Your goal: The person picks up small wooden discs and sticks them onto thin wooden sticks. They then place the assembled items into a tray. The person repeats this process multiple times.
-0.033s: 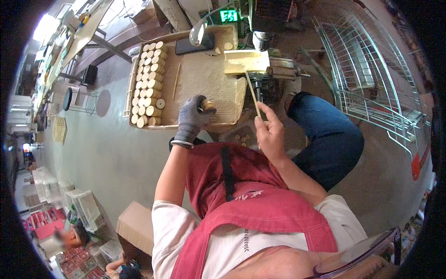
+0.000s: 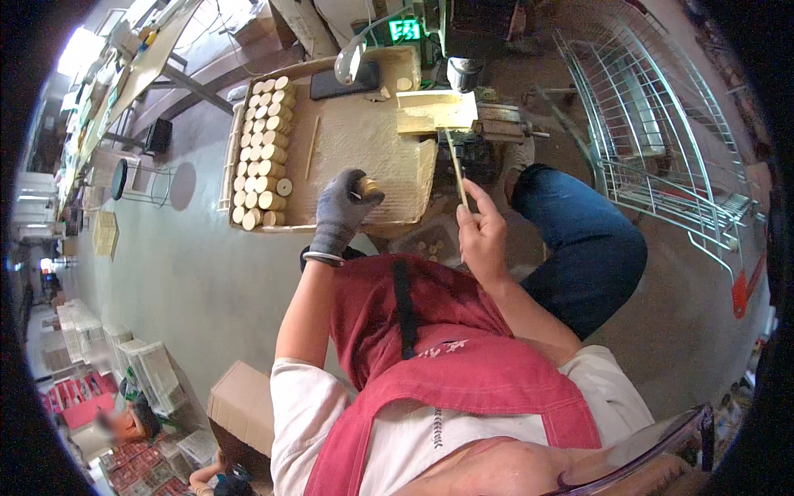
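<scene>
From the head view, my gloved left hand [image 2: 341,213] pinches a small wooden cylinder [image 2: 369,187] over the table [image 2: 364,140], beside the stacked cylinders [image 2: 263,153]. My bare right hand [image 2: 482,236] grips a thin stick [image 2: 456,168]. I'd keep both steady and aligned.

The left hand [image 2: 343,211], in a grey knit glove, grips a short pale wooden cylinder [image 2: 369,187] over the near edge of the beige textured table [image 2: 364,140]. The bare right hand [image 2: 482,236] pinches a thin wooden stick [image 2: 456,165] that slants up toward a pale wooden block [image 2: 437,111] at the table's far right corner. Stacked rows of round wooden pieces [image 2: 263,153] fill the table's left edge, with a second thin stick [image 2: 312,147] lying just beside them.
</scene>
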Available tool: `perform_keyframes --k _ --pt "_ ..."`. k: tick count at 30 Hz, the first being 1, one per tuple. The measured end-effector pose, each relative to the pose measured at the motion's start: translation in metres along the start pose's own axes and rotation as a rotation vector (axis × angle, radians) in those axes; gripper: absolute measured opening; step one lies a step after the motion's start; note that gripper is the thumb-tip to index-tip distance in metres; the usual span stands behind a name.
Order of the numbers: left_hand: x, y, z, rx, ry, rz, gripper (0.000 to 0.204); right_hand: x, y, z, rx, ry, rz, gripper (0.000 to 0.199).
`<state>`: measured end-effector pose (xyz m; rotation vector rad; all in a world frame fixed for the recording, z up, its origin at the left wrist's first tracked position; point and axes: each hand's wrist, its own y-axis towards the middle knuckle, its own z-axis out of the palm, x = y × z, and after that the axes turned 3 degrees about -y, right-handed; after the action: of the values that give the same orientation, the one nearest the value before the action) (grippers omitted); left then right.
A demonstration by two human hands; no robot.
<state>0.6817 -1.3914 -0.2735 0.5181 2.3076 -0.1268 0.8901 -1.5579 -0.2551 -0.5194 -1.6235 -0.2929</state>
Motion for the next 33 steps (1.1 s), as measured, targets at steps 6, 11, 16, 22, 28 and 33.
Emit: perform_keyframes --k 6,11,16,22,28,33 --pt "-0.008 0.004 0.01 -0.016 -0.354 -0.114 0.048 -0.034 0.027 0.006 -0.199 -0.141 -0.098 0.042" --pt "-0.042 -0.01 0.005 0.043 -0.443 -0.12 0.04 -0.042 0.05 0.018 -0.281 -0.123 -0.092 0.042" --pt "-0.031 -0.019 0.011 0.009 -0.453 0.016 0.044 -0.038 0.064 0.023 -0.223 -0.094 -0.092 0.041" --pt "-0.043 -0.028 0.006 0.005 -0.527 0.007 0.044 -0.038 0.046 0.017 -0.189 -0.023 -0.059 0.04" --pt "-0.051 -0.029 -0.002 0.04 -0.635 -0.097 0.043 -0.037 0.061 0.015 -0.057 -0.018 -0.022 0.041" --pt "-0.066 -0.012 -0.003 0.049 -0.739 -0.197 0.041 0.005 0.024 0.008 0.093 0.152 0.083 0.039"
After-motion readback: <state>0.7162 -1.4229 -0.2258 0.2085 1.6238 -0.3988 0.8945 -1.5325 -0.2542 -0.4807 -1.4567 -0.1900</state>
